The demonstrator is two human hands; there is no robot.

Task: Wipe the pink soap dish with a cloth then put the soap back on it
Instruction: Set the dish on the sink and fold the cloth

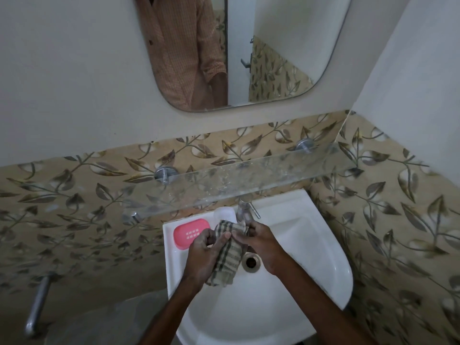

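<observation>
Clutching the cloth (227, 256), left hand (202, 249) and right hand (261, 241) hang beside pink soap dish (185, 231).

I am counting one pink soap dish (190, 234), one white soap bar (224, 212) and one checked cloth (227, 255). I am logging two hands: the left hand (204, 247) and the right hand (261, 242). I am also tallying one white washbasin (286, 290), one tap (242, 210), one drain hole (251, 262), one glass shelf (249, 180), three chrome shelf pegs (165, 174), one mirror (273, 58) and one metal bar (37, 305).
</observation>
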